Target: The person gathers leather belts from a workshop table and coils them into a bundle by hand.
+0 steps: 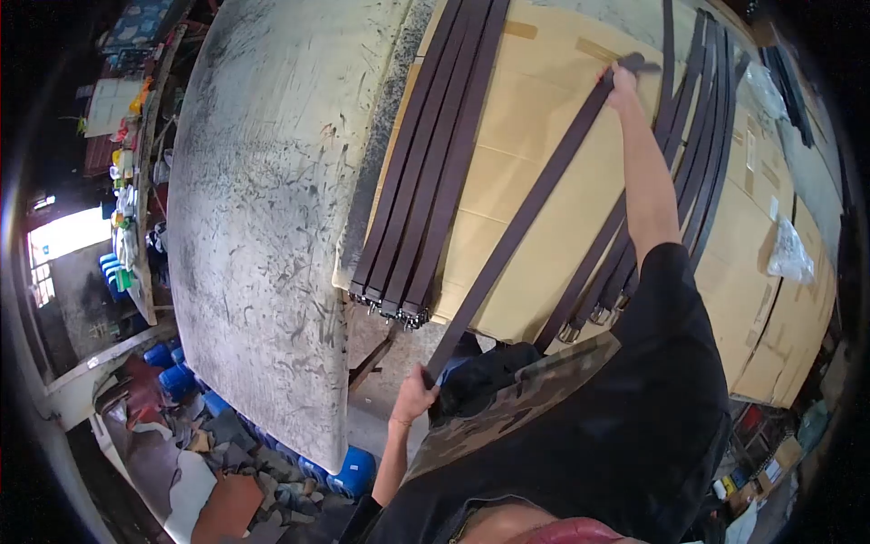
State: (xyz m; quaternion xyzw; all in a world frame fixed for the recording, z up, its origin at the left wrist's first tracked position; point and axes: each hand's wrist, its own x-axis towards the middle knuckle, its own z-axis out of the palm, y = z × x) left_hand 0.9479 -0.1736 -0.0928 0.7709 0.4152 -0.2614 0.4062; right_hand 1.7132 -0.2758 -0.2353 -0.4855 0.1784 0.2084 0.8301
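Shirt (580, 444) below; belt (527, 215) inside left fingers (422, 390), right fingers (622, 80).

head view — close above table (263, 199); facing forward-down

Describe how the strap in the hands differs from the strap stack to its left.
The held strap is a single band, while the strap stack has several side by side. The held strap stretches between the left hand and the right hand; the strap stack lies on the cardboard, with neither hand touching it. Both are dark brown and slant the same way.
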